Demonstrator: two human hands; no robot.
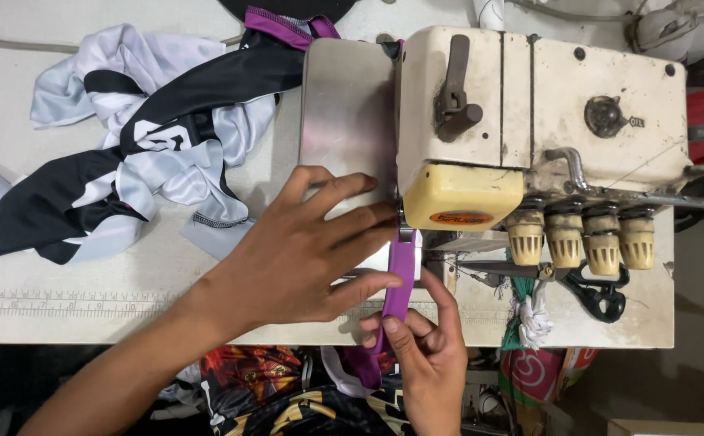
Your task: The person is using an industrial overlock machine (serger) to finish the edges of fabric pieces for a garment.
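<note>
A narrow purple fabric strip (400, 270) runs from the table's front edge up under the presser foot of a cream overlock sewing machine (529, 113). My left hand (303, 250) lies flat on the metal plate (344, 113) with its fingers spread, fingertips beside the strip near the needle area. My right hand (424, 355) pinches the lower part of the strip at the table edge, between thumb and fingers. The strip's far end is hidden under the machine head.
A heap of black, white and purple sports fabric (150, 137) lies on the white table (61, 315) at the left. Black scissors (602, 291) rest below the tension knobs (582, 238). More printed garments (287, 396) hang below the table's front edge.
</note>
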